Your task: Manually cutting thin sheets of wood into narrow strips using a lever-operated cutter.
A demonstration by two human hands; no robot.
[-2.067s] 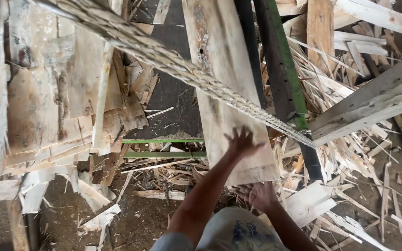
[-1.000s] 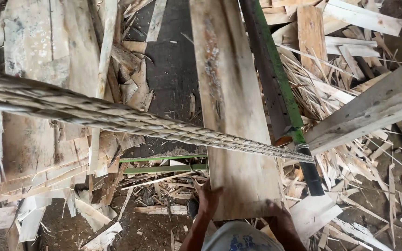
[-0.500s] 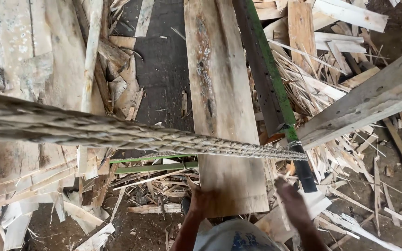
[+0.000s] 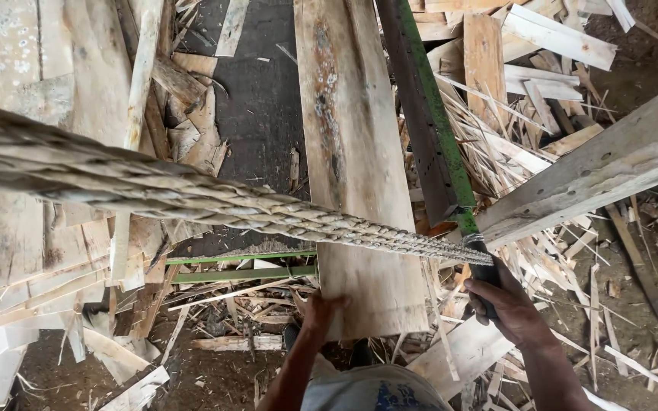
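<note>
Currently the person's right hand (image 4: 513, 310) is wrapped around the dark lower end of a long green-edged bar (image 4: 428, 137), fingers closed on it just below where a thick twisted rope (image 4: 215, 202) meets the bar. The left hand (image 4: 321, 310) rests at the near end of a wide wooden plank (image 4: 356, 167), fingers bent against the bottom edge; can't tell whether it actually grips. The plank runs lengthwise away from the person, just left of the bar, lying over a dark floor patch. The rope crosses above the plank from the left edge. A pale timber beam (image 4: 611, 164) angles in from the right. Splintered wood offcuts (image 4: 550, 137) litter the ground around.
</note>
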